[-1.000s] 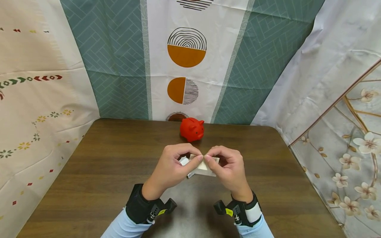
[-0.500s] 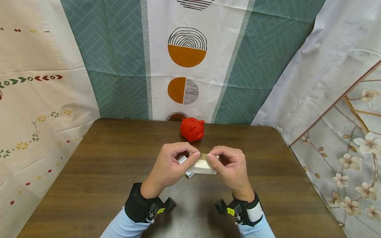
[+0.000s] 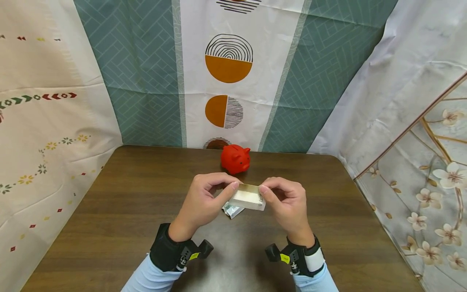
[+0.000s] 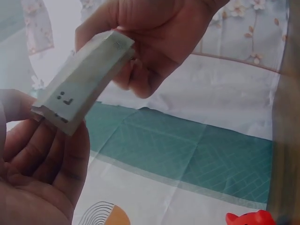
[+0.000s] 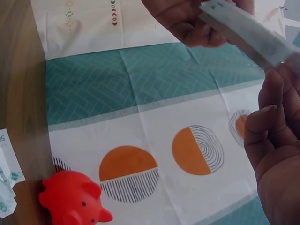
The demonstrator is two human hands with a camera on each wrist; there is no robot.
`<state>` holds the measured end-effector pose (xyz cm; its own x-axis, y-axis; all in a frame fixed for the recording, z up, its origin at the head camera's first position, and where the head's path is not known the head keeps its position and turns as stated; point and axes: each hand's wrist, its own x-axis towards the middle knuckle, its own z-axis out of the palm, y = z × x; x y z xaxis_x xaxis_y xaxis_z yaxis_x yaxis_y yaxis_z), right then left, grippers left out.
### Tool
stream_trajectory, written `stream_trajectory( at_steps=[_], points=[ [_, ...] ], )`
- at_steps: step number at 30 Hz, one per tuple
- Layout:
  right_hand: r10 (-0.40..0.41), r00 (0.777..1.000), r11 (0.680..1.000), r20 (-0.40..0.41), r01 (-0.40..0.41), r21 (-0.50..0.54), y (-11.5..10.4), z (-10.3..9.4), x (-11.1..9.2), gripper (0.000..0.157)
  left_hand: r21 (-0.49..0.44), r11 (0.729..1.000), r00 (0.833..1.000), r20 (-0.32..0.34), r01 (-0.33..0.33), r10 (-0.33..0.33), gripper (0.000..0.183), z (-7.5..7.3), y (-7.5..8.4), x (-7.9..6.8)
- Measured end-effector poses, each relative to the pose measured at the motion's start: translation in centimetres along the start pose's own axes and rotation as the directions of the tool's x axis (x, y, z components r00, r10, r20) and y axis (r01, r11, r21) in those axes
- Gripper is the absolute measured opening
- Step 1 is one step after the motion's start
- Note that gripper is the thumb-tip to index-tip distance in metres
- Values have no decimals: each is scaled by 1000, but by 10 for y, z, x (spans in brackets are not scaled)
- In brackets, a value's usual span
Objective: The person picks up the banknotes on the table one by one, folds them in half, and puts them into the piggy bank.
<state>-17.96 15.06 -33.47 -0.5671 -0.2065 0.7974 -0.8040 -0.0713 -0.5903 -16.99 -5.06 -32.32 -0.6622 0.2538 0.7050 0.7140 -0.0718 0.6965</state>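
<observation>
Between both hands is a pale cream folded banknote (image 3: 248, 197), creased lengthwise, with small dark print at one end. My left hand (image 3: 206, 198) pinches its left end between thumb and fingers. At the other end, my right hand (image 3: 287, 202) pinches the upper corner with thumb and forefinger. The left wrist view shows the folded banknote (image 4: 84, 79) slanting from one hand to the other. A second banknote (image 3: 232, 211), with grey-green print, lies on the table under the held one, partly hidden by it. It also shows as a banknote (image 5: 7, 173) in the right wrist view.
A red piggy bank (image 3: 235, 159) stands on the wooden table (image 3: 146, 194) beyond the hands, near the back edge. Patterned cloths (image 3: 146, 73) hang behind the table and along both sides.
The hands have drawn apart along the banknote's upper edge, left hand leftward and right hand slightly rightward. More of the folded banknote shows, and it has risen a little.
</observation>
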Motion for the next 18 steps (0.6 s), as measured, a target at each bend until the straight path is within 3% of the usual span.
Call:
stream_trajectory(
  at_steps=[7,18],
  points=[
    [12,1000,1000,0,-12,-3,-1,-3,0,9,26,1000,1000,-20,-12,13,16,-3,0,0],
    [-17,1000,1000,22,17,12,-1,-1,0,10,-30,998,999,-4,-48,48,16,0,-1,1]
  ],
)
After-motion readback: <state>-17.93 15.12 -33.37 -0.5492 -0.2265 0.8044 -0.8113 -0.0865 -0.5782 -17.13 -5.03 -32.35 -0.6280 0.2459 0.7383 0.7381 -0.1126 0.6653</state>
